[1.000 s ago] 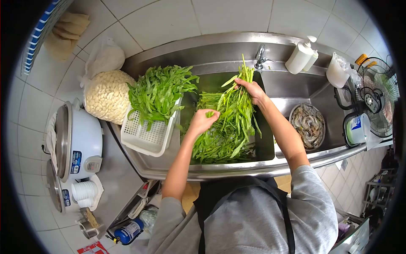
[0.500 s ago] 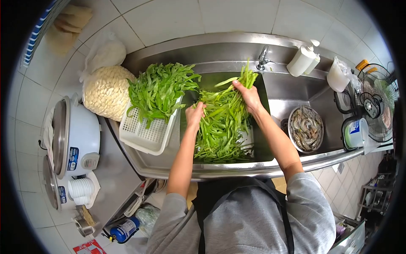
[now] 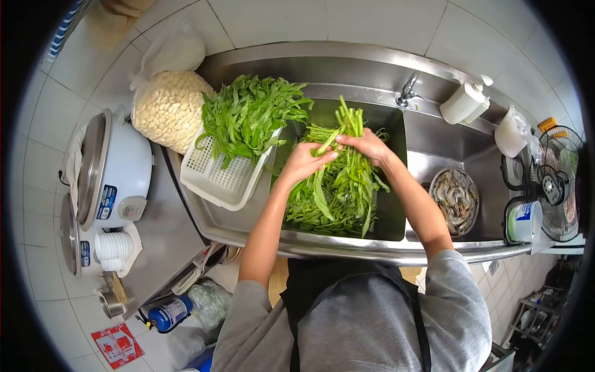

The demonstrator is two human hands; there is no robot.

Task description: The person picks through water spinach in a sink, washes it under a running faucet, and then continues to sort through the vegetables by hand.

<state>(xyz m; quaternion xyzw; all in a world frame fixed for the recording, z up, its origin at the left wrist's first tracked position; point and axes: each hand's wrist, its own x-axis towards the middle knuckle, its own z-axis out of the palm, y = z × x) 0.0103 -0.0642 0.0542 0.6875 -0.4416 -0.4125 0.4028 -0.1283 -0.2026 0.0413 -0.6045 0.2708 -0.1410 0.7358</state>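
Over the left sink basin [image 3: 394, 211], my right hand [image 3: 370, 147] is closed round a bunch of water spinach stems [image 3: 349, 119], the cut ends pointing up and the leaves hanging down. My left hand [image 3: 305, 162] meets it, thumb and fingers pinching a stem of the same greens at the bunch's left side. Below my hands, more loose leafy greens [image 3: 310, 214] fill the basin. To the left, a pile of the greens [image 3: 251, 115] lies in a white perforated basket [image 3: 217, 197], heaped towards its far end.
A bowl of shrimp [image 3: 455, 201] stands in the right basin, below the faucet [image 3: 408, 90] and pump bottle [image 3: 462, 104]. At left are a bag of pale beans or nuts [image 3: 170, 110] and a large cooker [image 3: 127, 177]. A fan [image 3: 555, 183] stands at right.
My left hand has moved up and right from the loose greens to the stems by my right hand. The bunch is now gathered between both hands. The whole view has shifted slightly.
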